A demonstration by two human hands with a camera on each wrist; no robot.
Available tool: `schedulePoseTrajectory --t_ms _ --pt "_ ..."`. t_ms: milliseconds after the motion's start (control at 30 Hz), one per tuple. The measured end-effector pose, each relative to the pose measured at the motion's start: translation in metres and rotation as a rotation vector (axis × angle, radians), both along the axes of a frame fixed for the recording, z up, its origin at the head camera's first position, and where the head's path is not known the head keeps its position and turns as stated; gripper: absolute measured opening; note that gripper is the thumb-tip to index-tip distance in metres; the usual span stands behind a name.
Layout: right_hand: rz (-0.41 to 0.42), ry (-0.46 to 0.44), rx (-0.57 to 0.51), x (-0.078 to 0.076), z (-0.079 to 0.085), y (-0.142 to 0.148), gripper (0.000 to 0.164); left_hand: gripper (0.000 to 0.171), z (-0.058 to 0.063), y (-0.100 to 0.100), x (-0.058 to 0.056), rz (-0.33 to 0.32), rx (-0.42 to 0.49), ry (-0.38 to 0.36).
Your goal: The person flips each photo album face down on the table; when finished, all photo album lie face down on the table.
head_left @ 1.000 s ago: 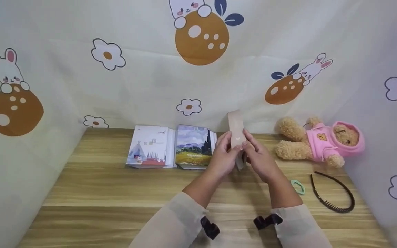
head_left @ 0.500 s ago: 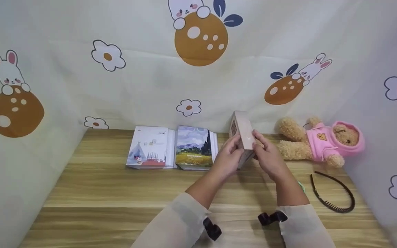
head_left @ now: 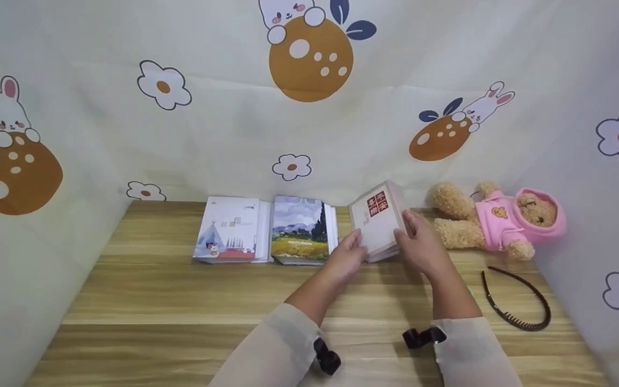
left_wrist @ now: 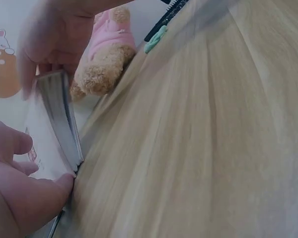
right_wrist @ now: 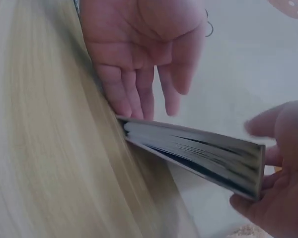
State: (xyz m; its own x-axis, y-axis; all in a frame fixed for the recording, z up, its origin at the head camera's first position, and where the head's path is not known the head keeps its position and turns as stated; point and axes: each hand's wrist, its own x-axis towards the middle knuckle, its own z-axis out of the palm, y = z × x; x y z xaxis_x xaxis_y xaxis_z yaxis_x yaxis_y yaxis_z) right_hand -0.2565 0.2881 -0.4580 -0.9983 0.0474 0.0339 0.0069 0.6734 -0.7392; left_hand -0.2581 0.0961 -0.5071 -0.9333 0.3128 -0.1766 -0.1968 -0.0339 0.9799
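We find the beige book (head_left: 376, 228) tilted, cover facing us, between the landscape book (head_left: 299, 231) and the bear (head_left: 498, 217). At its spine the right hand (head_left: 422, 242) has a closed grip, thumb and fingers to either side. The left hand (head_left: 346, 256) has a loose grip, fingers fairly straight, touching the cover's lower left without wrapping it. Whether the low edge rests on the tabletop (head_left: 191, 306) we cannot tell. The white book (head_left: 229, 228) and landscape book lie side by side; we judge those two done, the beige one still to be settled. Headband (head_left: 536, 293) and hair tie (left_wrist: 156, 39) untouched.
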Motion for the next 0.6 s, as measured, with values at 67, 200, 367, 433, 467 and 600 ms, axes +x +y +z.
schedulePoseTrajectory --t_ms 67,200,367,433,467,600 --pt "-0.002 -0.039 0.052 -0.002 -0.004 0.004 0.067 0.068 0.000 0.000 0.000 0.001 0.016 -0.003" --pt "0.006 -0.102 0.123 -0.004 -0.014 0.010 0.070 0.068 0.001 0.001 0.002 0.015 -0.009 -0.005" --pt "0.025 -0.158 0.142 -0.007 -0.022 0.014 0.071 0.067 0.004 0.000 0.002 0.025 -0.015 0.011" --pt "0.017 -0.173 0.119 -0.008 -0.023 0.013 0.072 0.067 0.004 -0.003 0.002 0.024 -0.005 0.015" --pt "0.012 -0.169 0.111 -0.008 -0.022 0.012 0.072 0.067 0.004 -0.005 0.001 0.026 0.000 0.013" --pt "-0.033 -0.100 0.077 -0.007 -0.017 0.001 0.071 0.066 0.008 -0.016 0.002 0.041 0.028 0.036"
